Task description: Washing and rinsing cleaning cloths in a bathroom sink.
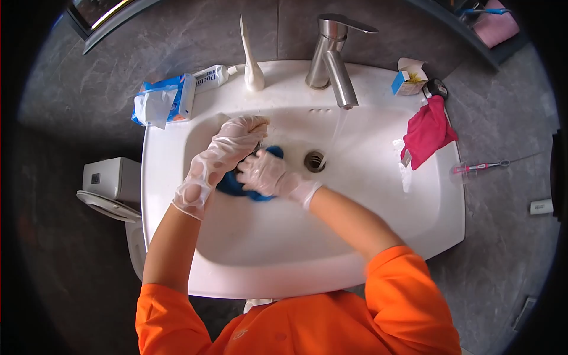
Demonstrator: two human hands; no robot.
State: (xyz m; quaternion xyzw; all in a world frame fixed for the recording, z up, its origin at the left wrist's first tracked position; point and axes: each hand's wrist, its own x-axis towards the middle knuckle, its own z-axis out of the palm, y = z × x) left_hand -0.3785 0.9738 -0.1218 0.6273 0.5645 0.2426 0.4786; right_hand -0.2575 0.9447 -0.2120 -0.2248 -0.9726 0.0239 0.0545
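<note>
Both my hands wear thin translucent gloves and work close together in the left part of a white washbasin [275,275]. My left hand [242,135] has its fingers curled around something dark that is mostly hidden. Just below and to its right, my right hand [264,173] is pressed on a wet-looking blue cloth [235,185] and is slightly blurred; whether its fingers grip the cloth is unclear. Water runs from the metal faucet [339,80] towards the drain [314,161], right of my hands.
Along the back rim are a blue tissue pack [184,100], a toothpaste tube [211,77], an upright white tube [254,77] and a small open box [408,84]. A red cloth [426,133] hangs over the right rim by a dark round container [436,88]. A toilet [106,177] stands left.
</note>
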